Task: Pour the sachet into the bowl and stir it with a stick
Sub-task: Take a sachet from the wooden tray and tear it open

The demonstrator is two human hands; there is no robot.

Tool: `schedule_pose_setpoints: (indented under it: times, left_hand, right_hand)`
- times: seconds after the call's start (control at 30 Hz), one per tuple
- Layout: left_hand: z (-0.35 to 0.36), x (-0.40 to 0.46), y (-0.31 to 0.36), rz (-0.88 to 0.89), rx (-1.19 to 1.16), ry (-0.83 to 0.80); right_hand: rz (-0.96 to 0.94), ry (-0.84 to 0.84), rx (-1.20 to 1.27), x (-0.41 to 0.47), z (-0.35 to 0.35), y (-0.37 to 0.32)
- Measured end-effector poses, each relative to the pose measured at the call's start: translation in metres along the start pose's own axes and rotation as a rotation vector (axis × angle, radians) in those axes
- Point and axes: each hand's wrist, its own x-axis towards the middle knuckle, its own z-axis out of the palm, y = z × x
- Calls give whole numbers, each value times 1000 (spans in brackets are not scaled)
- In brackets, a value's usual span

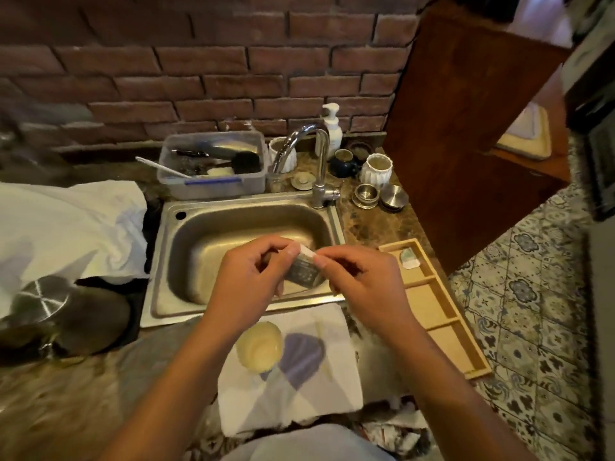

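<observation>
Silvery sachet (303,270) pinched at top corner by left hand (248,281) and right hand (361,283), likely for tearing; held above sink (233,207), bowl (259,350) near below.

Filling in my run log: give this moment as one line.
phase: opening sachet | left hand + right hand: both pinching it over sink | bowl: below, unfilled

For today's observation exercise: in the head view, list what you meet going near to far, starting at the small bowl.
Bowl on its white cloth → both hands (left hand, right hand) pinching the sachet → sink → tap → soap dispenser → brick wall.
</observation>
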Motion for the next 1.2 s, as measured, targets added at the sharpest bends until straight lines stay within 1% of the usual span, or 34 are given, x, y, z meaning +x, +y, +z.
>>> schedule_pose_setpoints:
  times: [0.13,0.23,0.37,0.43,0.53,0.63,0.67,0.73,0.8,0.87,1.0,1.13,1.2]
  left_hand:
    - [-38,-31,-6,-16,-59,70]
    - [-61,-49,-12,-23,-69,98]
    - [-79,-68,-17,-37,-54,151]
    - [-85,-77,-17,-58,-69,167]
    - [-91,-85,-16,-85,-67,193]
    - [-93,-90,-18,-95,-18,257]
    - [-93,-91,-18,-82,15,283]
    - [-96,-92,-17,-55,34,309]
    - [-100,-93,-16,-41,-22,285]
    - [-104,-93,-16,-15,-64,238]
    - [-105,-89,-19,21,-178,145]
    - [-101,-86,-20,33,-283,155]
    - [-99,-85,-18,24,-299,159]
  right_hand:
    - [29,-69,25,-8,33,-29]
    - [60,-79,83,-17,57,-45]
    - [37,-13,77,-29,81,-61]
    - [-7,41,20,-34,88,-68]
    - [-136,144,-148,-41,100,-76]
    - [-170,151,-186,-45,108,-81]
    - [-138,129,-149,-45,108,-83]
    - [13,52,29,-43,105,-90]
    - [145,-3,237,-41,100,-98]
    - [192,-28,349,-40,96,-104]
    - [238,-77,429,-41,96,-111]
    - [261,-89,414,-39,92,-109]
    - [247,-109,399,-37,89,-109]
